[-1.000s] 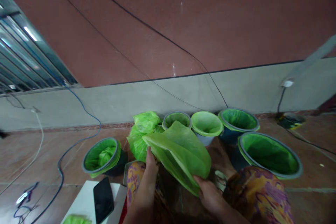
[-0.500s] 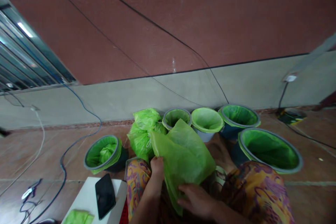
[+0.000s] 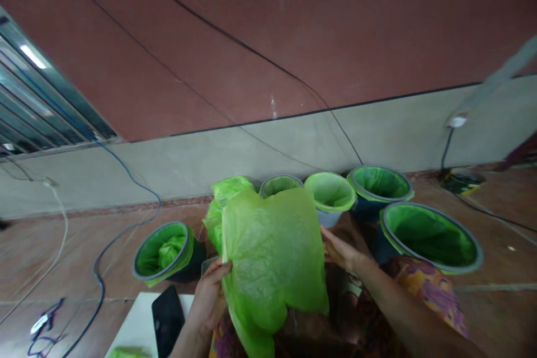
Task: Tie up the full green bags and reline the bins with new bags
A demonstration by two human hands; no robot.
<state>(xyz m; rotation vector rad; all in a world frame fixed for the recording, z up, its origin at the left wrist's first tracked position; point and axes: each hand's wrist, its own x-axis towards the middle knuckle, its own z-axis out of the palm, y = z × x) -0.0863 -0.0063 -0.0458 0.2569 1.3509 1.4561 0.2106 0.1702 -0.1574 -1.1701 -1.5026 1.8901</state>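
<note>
Left hand pinches the green bag at left; right hand slants inward at its right (can't tell grip).

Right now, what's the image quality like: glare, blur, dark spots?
Head view: glare whitens the floor at lower left; a bright light strip shows in the window at upper left; the large right-hand bucket is shadowed inside; the pale pipe-like shape at right looks smeared; the green bag looks slightly soft, creases readable.
</note>
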